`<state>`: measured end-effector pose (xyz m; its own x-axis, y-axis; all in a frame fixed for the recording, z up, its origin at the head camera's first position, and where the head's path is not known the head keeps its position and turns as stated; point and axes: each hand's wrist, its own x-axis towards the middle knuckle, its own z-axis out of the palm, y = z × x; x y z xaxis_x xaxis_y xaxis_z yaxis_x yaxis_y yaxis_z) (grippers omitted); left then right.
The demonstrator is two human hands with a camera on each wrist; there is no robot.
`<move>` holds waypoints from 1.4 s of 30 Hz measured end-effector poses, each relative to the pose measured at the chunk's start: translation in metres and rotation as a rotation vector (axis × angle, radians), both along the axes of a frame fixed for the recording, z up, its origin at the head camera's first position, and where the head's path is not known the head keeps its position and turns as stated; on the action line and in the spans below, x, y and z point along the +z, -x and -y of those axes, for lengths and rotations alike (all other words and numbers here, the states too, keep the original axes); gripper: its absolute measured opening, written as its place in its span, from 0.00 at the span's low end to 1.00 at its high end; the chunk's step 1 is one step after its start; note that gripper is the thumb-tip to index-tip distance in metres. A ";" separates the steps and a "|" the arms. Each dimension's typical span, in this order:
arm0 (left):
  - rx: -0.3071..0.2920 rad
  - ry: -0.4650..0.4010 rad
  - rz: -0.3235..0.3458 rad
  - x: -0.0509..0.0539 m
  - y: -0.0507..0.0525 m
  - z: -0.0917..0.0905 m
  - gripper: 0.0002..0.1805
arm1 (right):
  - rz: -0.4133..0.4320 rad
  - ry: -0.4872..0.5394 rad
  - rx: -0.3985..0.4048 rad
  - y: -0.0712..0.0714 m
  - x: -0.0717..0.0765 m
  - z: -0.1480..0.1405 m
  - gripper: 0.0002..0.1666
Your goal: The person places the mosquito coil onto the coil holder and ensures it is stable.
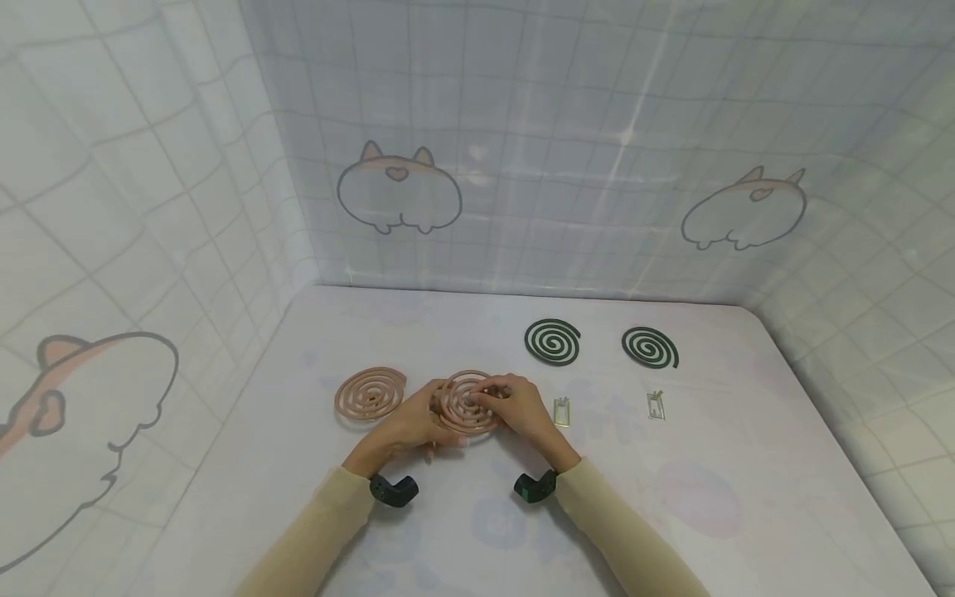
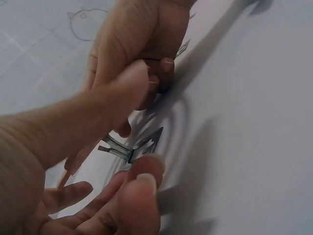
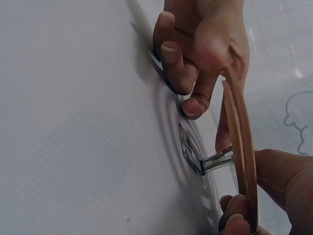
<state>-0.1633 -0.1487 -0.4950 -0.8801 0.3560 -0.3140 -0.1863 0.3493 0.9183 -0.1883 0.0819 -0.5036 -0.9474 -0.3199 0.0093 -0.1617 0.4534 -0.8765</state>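
Observation:
In the head view, a brown spiral coil (image 1: 466, 427) lies between both hands. The left hand (image 1: 415, 421) grips its left edge, thumb and fingers curled round the rim. From the right, the right hand (image 1: 520, 408) pinches the coil, its fingertips near the centre. Seen edge-on in the right wrist view, the coil (image 3: 248, 166) is tilted up, with a thin metal stand (image 3: 191, 151) against its underside, base toward the table. The same stand (image 2: 131, 152) shows between the hands in the left wrist view, where the coil is mostly hidden.
Another brown coil (image 1: 370, 394) sits left of the left hand, apparently raised a little. Two dark green coils (image 1: 552, 342) (image 1: 649, 347) lie at the back right, with two small metal stands (image 1: 562, 412) (image 1: 656, 405) in front of them. Patterned cloth walls (image 1: 522, 166) surround the table.

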 end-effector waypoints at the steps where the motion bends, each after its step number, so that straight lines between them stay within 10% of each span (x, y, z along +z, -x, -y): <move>1: -0.009 -0.005 0.007 0.001 -0.001 0.000 0.63 | -0.006 -0.001 -0.001 0.000 0.000 0.000 0.09; 11: 0.077 -0.064 -0.047 -0.003 -0.008 -0.005 0.45 | -0.020 -0.004 -0.006 -0.001 -0.004 0.000 0.07; 42: 0.173 -0.134 -0.101 -0.014 -0.009 -0.006 0.40 | 0.051 0.051 0.113 -0.001 -0.009 -0.015 0.19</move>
<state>-0.1544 -0.1428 -0.5091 -0.9563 0.2296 -0.1810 -0.1373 0.1942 0.9713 -0.1871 0.0965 -0.5125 -0.9052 -0.4245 -0.0187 -0.1638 0.3893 -0.9064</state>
